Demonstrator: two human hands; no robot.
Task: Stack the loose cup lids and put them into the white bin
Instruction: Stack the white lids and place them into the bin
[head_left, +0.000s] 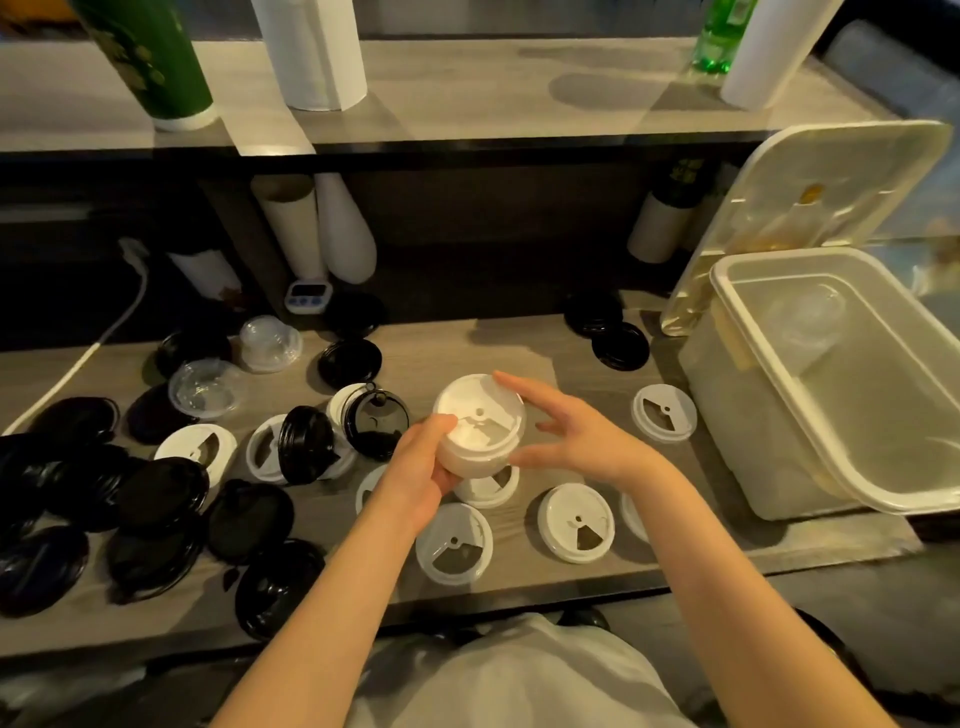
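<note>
The left hand (415, 467) is hiding the near side of the stack of white round plastic lids (480, 421); the translucent white rectangular plastic bin (737, 415) is running off the right edge.

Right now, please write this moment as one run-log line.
left hand: grips stack of white lids | right hand: open beside stack | white bin: open, on the right | loose white lids: on counter
</note>
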